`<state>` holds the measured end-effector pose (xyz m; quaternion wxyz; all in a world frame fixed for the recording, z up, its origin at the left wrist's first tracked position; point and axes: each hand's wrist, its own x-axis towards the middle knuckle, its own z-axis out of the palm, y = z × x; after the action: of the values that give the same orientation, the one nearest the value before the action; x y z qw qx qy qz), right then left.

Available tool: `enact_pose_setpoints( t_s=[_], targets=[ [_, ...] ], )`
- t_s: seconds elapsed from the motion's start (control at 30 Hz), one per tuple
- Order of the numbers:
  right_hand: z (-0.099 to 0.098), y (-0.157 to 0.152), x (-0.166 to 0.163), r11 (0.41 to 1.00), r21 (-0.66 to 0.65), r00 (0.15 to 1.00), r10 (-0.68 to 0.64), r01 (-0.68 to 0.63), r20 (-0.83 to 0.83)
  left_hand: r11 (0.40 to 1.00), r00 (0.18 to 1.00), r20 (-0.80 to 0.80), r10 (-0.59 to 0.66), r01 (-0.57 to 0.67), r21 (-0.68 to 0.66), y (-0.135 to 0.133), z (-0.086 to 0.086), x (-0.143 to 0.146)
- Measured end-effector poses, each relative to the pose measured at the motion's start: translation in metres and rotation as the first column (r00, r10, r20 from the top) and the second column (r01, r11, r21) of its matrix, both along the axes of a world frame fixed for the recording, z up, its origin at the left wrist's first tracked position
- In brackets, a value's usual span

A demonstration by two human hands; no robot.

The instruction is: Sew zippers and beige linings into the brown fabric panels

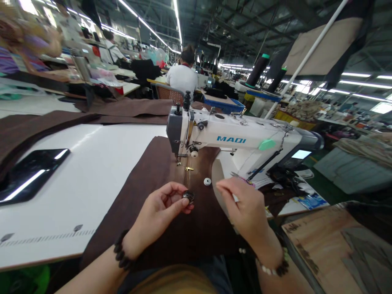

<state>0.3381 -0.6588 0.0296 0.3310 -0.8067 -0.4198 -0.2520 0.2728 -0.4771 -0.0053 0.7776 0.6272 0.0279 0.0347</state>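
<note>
My left hand (168, 202) is closed, pinching a small round metal bobbin case (188, 197) between thumb and fingers above the brown fabric (147, 192). To the right, my right hand (245, 204) is raised with its fingertips pinched together. A bit of white shows among its fingers, too small to name. On the fabric between the hands lies a white bobbin (207, 181). Just beyond the left hand, a zipper with a gold-coloured pull (189, 168) runs up the fabric toward the needle of the white sewing machine (229, 134).
Scissors (237, 176) lie behind my right hand, by the machine's base. A glossy black panel (33, 175) is on the white tabletop (92, 163) at left. Black thread cones (257, 70) stand behind the machine. A person in white (183, 79) sits ahead, facing away.
</note>
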Motion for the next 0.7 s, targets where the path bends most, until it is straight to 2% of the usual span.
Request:
enact_pose_setpoints(
  t_s=[0.1, 0.17, 0.23, 0.37, 0.47, 0.53, 0.63, 0.7],
  targets=[
    [0.029, -0.016, 0.046, 0.985, 0.077, 0.987, -0.158, 0.157, 0.004, 0.990, 1.000, 0.014, 0.021, -0.022, 0.139, 0.009, 0.006, 0.001],
    [0.055, -0.023, 0.081, 0.961, 0.130, 0.969, -0.244, 0.245, -0.020, 0.961, 0.998, 0.053, 0.046, -0.059, 0.269, 0.015, 0.009, 0.005],
    [0.081, -0.023, 0.116, 0.939, 0.157, 0.952, -0.305, 0.306, -0.030, 0.908, 0.989, 0.125, 0.080, -0.124, 0.401, 0.021, 0.013, 0.013],
    [0.115, -0.009, 0.169, 0.900, 0.018, 0.900, -0.436, 0.436, -0.002, 0.769, 0.943, 0.308, 0.128, -0.291, 0.570, 0.030, 0.025, 0.032],
    [0.121, 0.000, 0.185, 0.878, -0.077, 0.882, -0.472, 0.472, 0.016, 0.670, 0.908, 0.403, 0.112, -0.368, 0.645, 0.032, 0.034, 0.044],
    [0.119, -0.001, 0.183, 0.864, -0.126, 0.872, -0.489, 0.487, 0.023, 0.624, 0.899, 0.427, 0.094, -0.388, 0.678, 0.033, 0.036, 0.049],
    [0.110, -0.016, 0.165, 0.855, -0.168, 0.869, -0.494, 0.490, 0.019, 0.609, 0.899, 0.429, 0.089, -0.390, 0.691, 0.032, 0.035, 0.052],
    [0.102, -0.029, 0.148, 0.856, -0.145, 0.867, -0.497, 0.497, 0.034, 0.616, 0.896, 0.434, 0.093, -0.394, 0.682, 0.032, 0.033, 0.053]
  ],
)
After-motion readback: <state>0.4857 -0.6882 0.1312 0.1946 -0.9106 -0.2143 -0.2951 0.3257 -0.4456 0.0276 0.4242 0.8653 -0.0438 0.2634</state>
